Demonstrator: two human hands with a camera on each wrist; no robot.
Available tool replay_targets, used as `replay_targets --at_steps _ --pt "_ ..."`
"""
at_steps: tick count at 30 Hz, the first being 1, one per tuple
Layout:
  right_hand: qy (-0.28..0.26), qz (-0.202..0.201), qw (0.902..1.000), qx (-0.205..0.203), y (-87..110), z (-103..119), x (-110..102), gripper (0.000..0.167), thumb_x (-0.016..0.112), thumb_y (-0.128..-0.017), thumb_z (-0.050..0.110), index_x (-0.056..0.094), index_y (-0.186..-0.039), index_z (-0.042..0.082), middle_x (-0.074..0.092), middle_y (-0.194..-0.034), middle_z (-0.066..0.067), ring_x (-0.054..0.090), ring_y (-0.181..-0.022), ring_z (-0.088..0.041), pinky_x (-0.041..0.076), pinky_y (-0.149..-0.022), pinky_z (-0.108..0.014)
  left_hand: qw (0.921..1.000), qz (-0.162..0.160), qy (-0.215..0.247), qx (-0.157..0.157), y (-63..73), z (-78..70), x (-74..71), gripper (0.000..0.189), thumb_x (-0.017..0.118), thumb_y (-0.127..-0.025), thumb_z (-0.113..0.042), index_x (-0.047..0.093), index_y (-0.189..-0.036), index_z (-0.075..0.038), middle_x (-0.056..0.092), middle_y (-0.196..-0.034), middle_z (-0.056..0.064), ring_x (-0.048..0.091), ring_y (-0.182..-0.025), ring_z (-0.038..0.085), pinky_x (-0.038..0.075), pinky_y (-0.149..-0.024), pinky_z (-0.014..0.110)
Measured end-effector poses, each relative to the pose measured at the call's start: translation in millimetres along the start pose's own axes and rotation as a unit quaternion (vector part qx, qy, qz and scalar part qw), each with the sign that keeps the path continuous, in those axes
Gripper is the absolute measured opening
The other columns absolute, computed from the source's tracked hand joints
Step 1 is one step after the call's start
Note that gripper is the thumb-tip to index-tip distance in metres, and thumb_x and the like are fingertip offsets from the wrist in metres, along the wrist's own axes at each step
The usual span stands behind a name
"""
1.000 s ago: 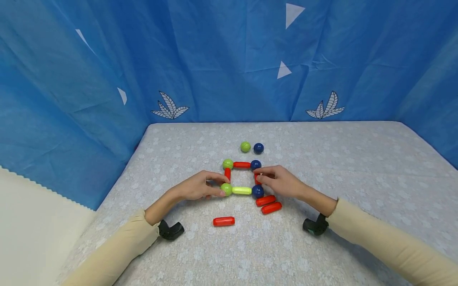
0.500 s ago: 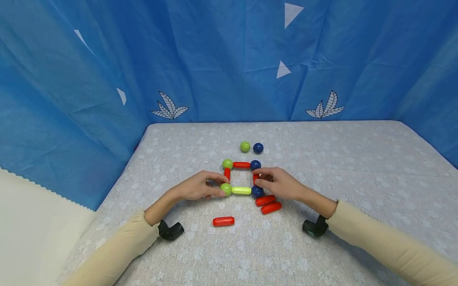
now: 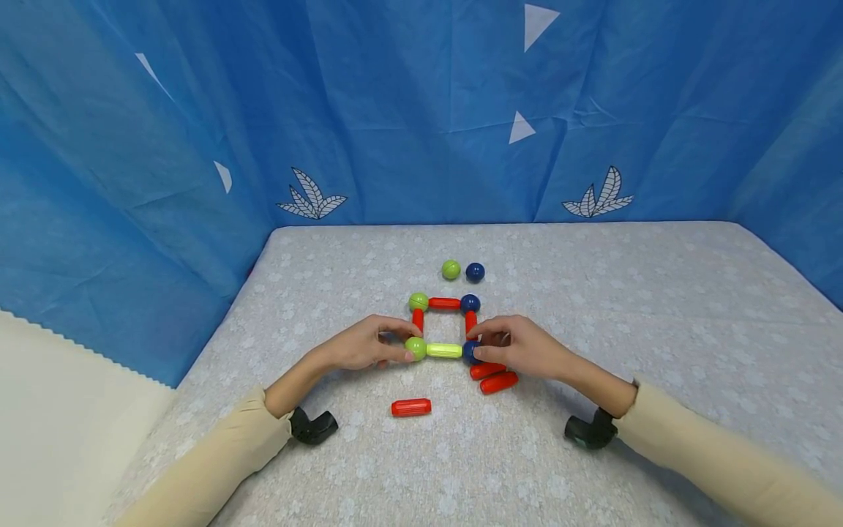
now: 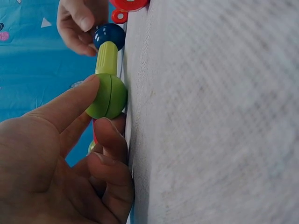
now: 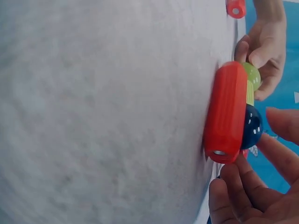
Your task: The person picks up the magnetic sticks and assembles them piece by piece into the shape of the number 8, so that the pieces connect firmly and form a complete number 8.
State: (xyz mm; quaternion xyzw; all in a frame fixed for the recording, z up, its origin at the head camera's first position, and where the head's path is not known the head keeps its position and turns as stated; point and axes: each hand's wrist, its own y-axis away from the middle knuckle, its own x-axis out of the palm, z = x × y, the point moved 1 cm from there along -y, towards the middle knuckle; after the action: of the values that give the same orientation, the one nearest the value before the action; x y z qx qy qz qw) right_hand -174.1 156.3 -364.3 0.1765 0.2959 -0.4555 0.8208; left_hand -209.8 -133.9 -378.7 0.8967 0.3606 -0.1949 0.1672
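Note:
A square of magnetic rods and balls lies on the table. Red rods (image 3: 444, 303) form three sides; the near side is a yellow-green rod (image 3: 444, 350). My left hand (image 3: 369, 342) pinches the near-left green ball (image 4: 108, 95) between thumb and fingers. At the near-right corner is a blue ball (image 5: 252, 127). My right hand (image 3: 516, 344) is around it, fingertips close to its side and the right-hand red rod (image 3: 470, 324). In both wrist views, the right thumb stands slightly off the blue ball. Far corners carry a green ball (image 3: 418, 301) and a blue ball (image 3: 470, 304).
Two loose red rods (image 3: 499, 383) lie just in front of the near-right corner, partly under the right hand in the head view. Another red rod (image 3: 411, 408) lies nearer the front. Beyond the square sit a loose green ball (image 3: 451, 269) and blue ball (image 3: 475, 272). A blue curtain (image 3: 421, 110) hangs behind.
My right hand has slid from the right-hand red rod toward me, down to the near-right blue ball. That red rod shows more fully. My left hand stays on its green ball.

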Motion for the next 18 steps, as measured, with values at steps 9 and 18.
replay_targets --at_steps 9,18 --pt "0.042 -0.002 0.9991 0.007 7.4 0.9 1.7 0.024 0.07 -0.091 0.01 0.069 -0.115 0.008 0.061 -0.09 0.002 0.053 -0.082 -0.018 0.048 -0.071 -0.033 1.0 0.007 0.0 0.001 -4.6 -1.8 2.4 0.036 0.071 -0.093 -0.02 0.065 -0.127 -0.011 0.061 -0.117 0.007 0.054 -0.066 0.018 0.047 -0.062 0.031" --pt "0.053 -0.002 0.9986 -0.008 5.8 4.1 4.3 0.024 0.07 -0.093 0.012 0.068 -0.117 0.01 0.061 -0.091 0.004 0.053 -0.081 -0.016 0.047 -0.071 -0.032 1.0 -0.001 -0.007 -0.003 2.1 -4.1 -0.1 0.039 0.072 -0.092 -0.02 0.065 -0.129 -0.009 0.062 -0.116 0.008 0.055 -0.066 0.018 0.045 -0.059 0.03"
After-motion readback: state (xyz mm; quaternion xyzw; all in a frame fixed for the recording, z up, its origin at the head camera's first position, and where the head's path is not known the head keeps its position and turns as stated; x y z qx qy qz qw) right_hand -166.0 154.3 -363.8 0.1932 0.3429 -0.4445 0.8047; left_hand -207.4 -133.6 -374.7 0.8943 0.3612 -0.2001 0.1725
